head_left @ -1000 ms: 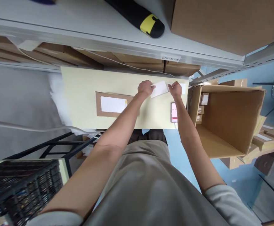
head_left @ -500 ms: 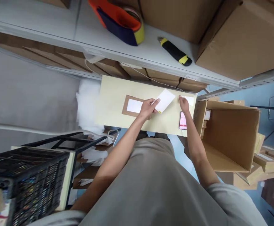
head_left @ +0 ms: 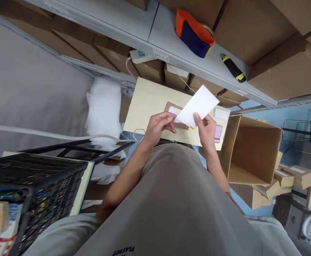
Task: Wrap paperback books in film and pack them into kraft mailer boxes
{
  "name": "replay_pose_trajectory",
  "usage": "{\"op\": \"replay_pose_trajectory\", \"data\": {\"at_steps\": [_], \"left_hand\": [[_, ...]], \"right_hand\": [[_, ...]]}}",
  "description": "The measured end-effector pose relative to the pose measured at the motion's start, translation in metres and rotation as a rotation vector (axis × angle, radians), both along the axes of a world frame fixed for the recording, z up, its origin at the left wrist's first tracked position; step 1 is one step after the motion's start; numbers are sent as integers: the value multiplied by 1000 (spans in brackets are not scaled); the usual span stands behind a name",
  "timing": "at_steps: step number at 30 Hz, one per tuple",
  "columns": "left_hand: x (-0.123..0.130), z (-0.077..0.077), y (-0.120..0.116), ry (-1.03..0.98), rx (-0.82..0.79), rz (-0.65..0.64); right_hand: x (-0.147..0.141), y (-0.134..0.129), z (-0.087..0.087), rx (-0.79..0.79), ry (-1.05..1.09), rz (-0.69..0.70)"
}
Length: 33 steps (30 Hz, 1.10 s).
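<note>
A white paper card (head_left: 199,105) with a small yellow mark at its lower edge is held tilted over the table. My right hand (head_left: 206,131) grips its lower right edge, thumb on top. My left hand (head_left: 158,128) is at the card's left corner with its fingers curled and thumb drawn in; whether they pinch anything is unclear. Partly covered by the card and my left hand, a flat brown cardboard box (head_left: 168,106) with a white label (head_left: 174,110) lies on the cream table (head_left: 145,103). A phone with a pink screen (head_left: 218,133) rests right of my right hand.
Another white paper (head_left: 221,113) lies at the table's right end. An open carton (head_left: 254,149) stands to the right. Above is a shelf with a tape dispenser (head_left: 194,33), a utility knife (head_left: 233,68) and boxes. White wrapping (head_left: 104,106) and a black crate (head_left: 46,199) are at left.
The card has passed from my left hand to my right. My right hand has come left from the table's right end, and the view has shifted.
</note>
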<state>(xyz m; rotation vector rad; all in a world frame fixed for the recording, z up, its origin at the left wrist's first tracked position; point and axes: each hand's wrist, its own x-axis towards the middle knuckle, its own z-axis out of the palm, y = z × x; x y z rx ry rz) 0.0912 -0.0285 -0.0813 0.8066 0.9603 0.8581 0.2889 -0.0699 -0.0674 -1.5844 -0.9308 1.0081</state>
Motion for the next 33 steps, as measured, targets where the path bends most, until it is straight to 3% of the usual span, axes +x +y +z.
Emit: {"op": "replay_pose_trajectory", "data": {"at_steps": [3, 7, 14, 23, 28, 33], "left_hand": [[-36, 14, 3, 23, 123, 1], [-68, 24, 8, 71, 225, 18], [-112, 32, 23, 72, 282, -5], [-152, 39, 40, 53, 303, -71], [-168, 39, 44, 12, 319, -78], [-174, 37, 42, 22, 332, -43]], "right_hand": [[-21, 5, 23, 17, -89, 22], [-56, 7, 37, -2, -164, 14], [-108, 11, 39, 49, -177, -46], [-148, 17, 48, 29, -234, -76], [-165, 28, 44, -16, -202, -5], [-179, 33, 41, -5, -410, 10]]}}
